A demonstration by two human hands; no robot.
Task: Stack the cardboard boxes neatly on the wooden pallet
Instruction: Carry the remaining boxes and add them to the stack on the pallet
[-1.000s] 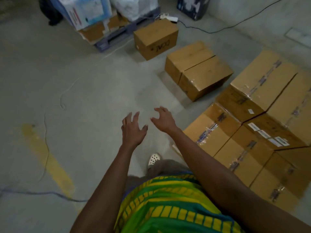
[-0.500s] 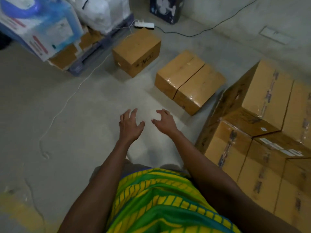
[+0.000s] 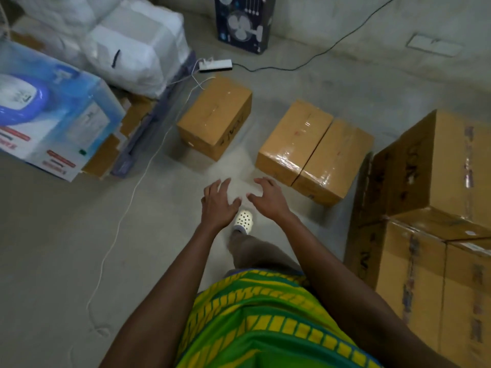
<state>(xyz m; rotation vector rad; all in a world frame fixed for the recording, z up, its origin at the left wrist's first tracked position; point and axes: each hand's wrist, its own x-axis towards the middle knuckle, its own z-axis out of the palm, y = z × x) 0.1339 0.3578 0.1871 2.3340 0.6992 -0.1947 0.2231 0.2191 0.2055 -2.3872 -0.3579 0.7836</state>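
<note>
While both hands reach forward empty, the left hand and the right hand side by side over the floor, each grip apart with fingers spread and nothing held, the step in hand looks like fetching the next box. Nearest is the taped pair of boxes, just beyond the right hand; the single box lies further off to the left. A sound lift would mean squatting, sliding the palms under opposite bottom edges, and testing whether the two lift as one. The stacked boxes stand close on the right, though the wooden pallet itself is hidden from view. The white cable trails across the floor on the left — worth stepping clear of.
</note>
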